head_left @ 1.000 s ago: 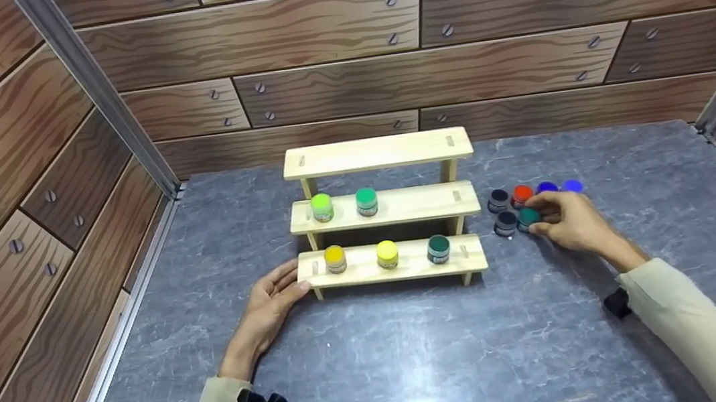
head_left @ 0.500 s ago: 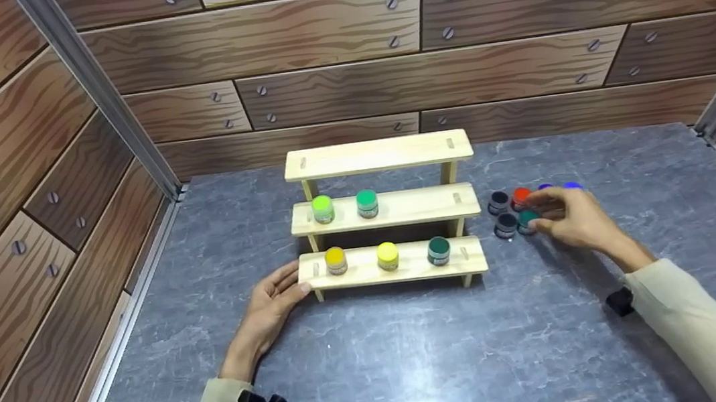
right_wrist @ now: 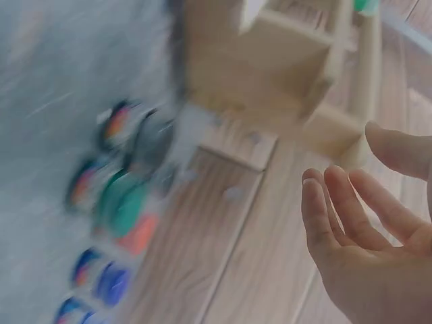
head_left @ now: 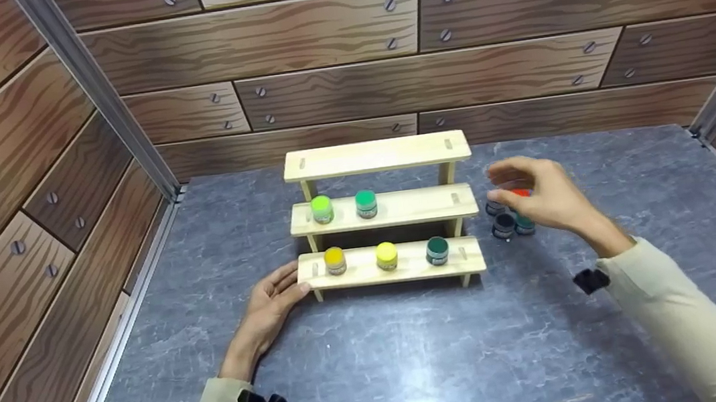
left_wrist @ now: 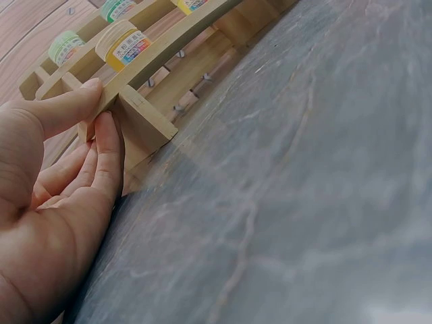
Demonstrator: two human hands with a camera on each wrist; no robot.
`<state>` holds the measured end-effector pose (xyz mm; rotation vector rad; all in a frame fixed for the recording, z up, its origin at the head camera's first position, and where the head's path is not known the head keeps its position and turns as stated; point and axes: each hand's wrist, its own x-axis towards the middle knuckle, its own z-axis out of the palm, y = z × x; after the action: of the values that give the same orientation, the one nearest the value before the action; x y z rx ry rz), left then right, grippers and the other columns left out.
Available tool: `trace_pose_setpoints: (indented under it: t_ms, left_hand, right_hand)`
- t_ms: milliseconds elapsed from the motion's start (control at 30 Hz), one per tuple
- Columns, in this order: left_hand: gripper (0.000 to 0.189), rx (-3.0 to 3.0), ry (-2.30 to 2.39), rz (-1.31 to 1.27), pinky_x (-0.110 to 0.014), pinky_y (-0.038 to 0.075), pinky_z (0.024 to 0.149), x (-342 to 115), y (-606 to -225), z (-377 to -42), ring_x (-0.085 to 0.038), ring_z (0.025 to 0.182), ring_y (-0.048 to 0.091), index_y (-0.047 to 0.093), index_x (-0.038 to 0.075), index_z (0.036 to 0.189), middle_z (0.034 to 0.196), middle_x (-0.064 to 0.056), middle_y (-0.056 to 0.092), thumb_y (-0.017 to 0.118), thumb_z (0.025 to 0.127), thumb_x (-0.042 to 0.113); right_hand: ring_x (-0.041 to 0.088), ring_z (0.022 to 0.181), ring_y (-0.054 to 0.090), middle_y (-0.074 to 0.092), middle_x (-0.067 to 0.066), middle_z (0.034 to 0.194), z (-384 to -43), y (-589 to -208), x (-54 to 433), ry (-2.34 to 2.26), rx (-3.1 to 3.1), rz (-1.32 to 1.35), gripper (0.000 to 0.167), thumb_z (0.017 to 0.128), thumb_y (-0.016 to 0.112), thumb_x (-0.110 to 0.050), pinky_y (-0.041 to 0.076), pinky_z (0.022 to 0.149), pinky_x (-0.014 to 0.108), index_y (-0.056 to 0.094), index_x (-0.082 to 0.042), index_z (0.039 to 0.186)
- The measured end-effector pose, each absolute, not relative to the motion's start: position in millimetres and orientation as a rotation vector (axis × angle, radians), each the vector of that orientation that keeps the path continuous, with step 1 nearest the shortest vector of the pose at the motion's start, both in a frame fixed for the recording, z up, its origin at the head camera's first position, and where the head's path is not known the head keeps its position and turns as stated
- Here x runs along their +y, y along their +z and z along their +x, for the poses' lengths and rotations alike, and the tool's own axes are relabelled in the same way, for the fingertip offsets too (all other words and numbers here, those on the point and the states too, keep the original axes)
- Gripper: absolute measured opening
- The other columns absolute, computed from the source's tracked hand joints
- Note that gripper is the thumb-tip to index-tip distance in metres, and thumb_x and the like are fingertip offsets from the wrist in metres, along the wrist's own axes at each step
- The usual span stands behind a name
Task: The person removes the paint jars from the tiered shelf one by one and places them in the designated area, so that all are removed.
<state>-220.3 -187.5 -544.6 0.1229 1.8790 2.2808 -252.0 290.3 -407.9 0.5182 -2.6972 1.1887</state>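
Note:
My left hand [head_left: 269, 309] grips the left end of the lowest tier of a three-tier wooden display stand [head_left: 376, 156]; in the left wrist view its thumb lies on top, fingers below. On that tier stand an orange-yellow paint jar [head_left: 335, 261], a yellow jar [head_left: 387, 257] and a dark green jar [head_left: 437, 251]. The middle tier bears a lime jar [head_left: 322, 210] and a green jar [head_left: 366, 205]. My right hand [head_left: 543, 197] hovers right of the stand with fingers extended and nothing between them. It partly covers a red jar [head_left: 520, 192].
Beneath and beside the right hand, several jars stand on the grey marbled table [head_left: 377, 367], including a black jar [head_left: 504, 226] and a teal jar [head_left: 524, 225]. Blue jars [right_wrist: 113, 283] show in the right wrist view. Wood-patterned walls [head_left: 326, 36] enclose the back and left.
My right hand has left the teal jar and moved up and left toward the stand, with nothing in it. The left hand has stayed on the stand's end.

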Motion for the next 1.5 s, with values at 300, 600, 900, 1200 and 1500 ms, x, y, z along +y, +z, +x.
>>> trace_pose_setpoints:
  t_ms: [300, 600, 900, 1200, 1500]
  left_hand:
    - [0.067, 1.874, 2.291, 0.13, -0.026, 0.056, 0.106, -186, -544, -221, -0.024, 0.13, 0.062, 0.038, -0.015, 0.156, 0.158, -0.035, 0.045, 0.068, 0.098, -0.003]
    - [0.068, 1.868, 2.274, 0.138, -0.025, 0.055, 0.106, -185, -544, -222, -0.022, 0.131, 0.061, 0.037, -0.014, 0.157, 0.16, -0.034, 0.044, 0.068, 0.098, -0.002]
    - [0.067, 1.883, 2.278, 0.134, -0.025, 0.056, 0.106, -187, -544, -222, -0.022, 0.129, 0.062, 0.038, -0.015, 0.157, 0.158, -0.035, 0.046, 0.068, 0.097, -0.003]
    - [0.068, 1.877, 2.278, 0.138, -0.025, 0.056, 0.105, -187, -544, -221, -0.023, 0.13, 0.062, 0.037, -0.014, 0.157, 0.158, -0.035, 0.045, 0.068, 0.098, -0.003]
    - [0.068, 1.873, 2.286, 0.149, -0.025, 0.055, 0.107, -188, -545, -219, -0.025, 0.133, 0.06, 0.037, -0.015, 0.157, 0.16, -0.035, 0.043, 0.067, 0.098, -0.003]
  right_hand:
    - [0.044, 0.115, 0.071, 0.072, 0.027, 0.126, -262, -389, 237, 1.256, -2.601, 0.729, 0.039, 0.094, 0.08, -0.005, 0.058, 0.106, 0.053, 0.069, 0.008, 0.129]
    - [0.04, 0.117, 0.071, 0.072, 0.024, 0.129, -272, -389, 188, 1.295, -2.649, 0.8, 0.046, 0.093, 0.082, -0.012, 0.057, 0.108, 0.052, 0.068, 0.005, 0.134]
    - [0.036, 0.117, 0.072, 0.071, 0.022, 0.134, -283, -400, 145, 1.345, -2.704, 0.804, 0.051, 0.095, 0.081, -0.014, 0.06, 0.105, 0.045, 0.065, 0.003, 0.14]
    - [0.033, 0.116, 0.072, 0.073, 0.02, 0.129, -289, -410, 123, 1.428, -2.739, 0.768, 0.05, 0.096, 0.081, -0.011, 0.061, 0.104, 0.04, 0.064, 0.003, 0.141]
    - [0.032, 0.113, 0.075, 0.074, 0.02, 0.124, -286, -411, 118, 1.439, -2.722, 0.747, 0.04, 0.096, 0.079, -0.005, 0.063, 0.099, 0.034, 0.069, 0.002, 0.134]
